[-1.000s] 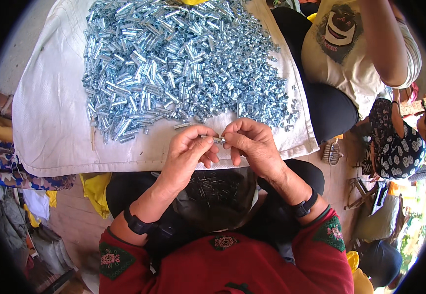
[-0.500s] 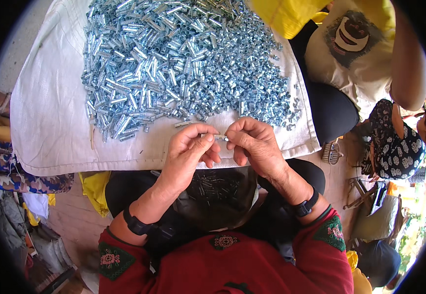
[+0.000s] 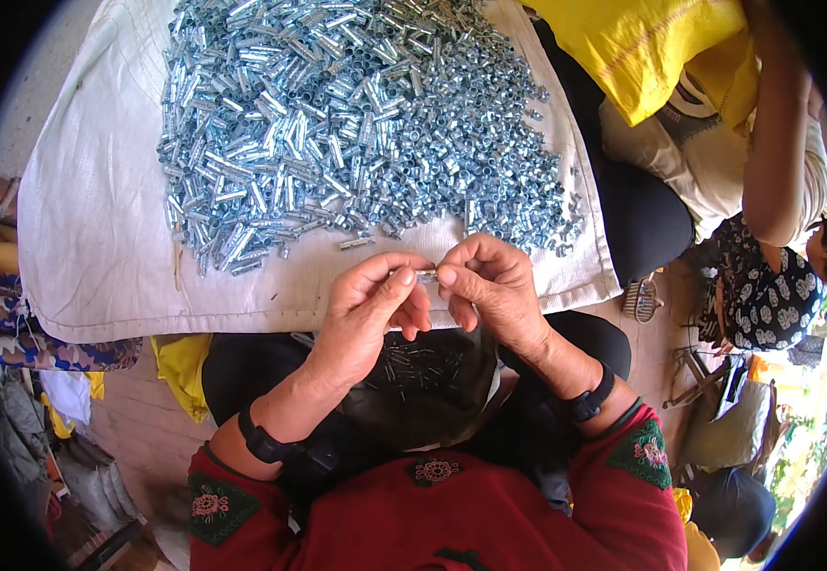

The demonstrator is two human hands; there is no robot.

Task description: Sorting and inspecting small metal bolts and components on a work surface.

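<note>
A slim, silvery metal piece (image 3: 427,276), likely light, stiff, best gripped endwise, is pinched by the left hand (image 3: 372,297) at nine o'clock, the right hand (image 3: 495,287) at three.

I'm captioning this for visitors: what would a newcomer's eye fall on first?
Probably the big heap of shiny metal pieces on the white cloth, upper middle. Just below it, the left hand and right hand hold a small metal piece between them. At upper right, bright yellow material partly covers another person.
</note>
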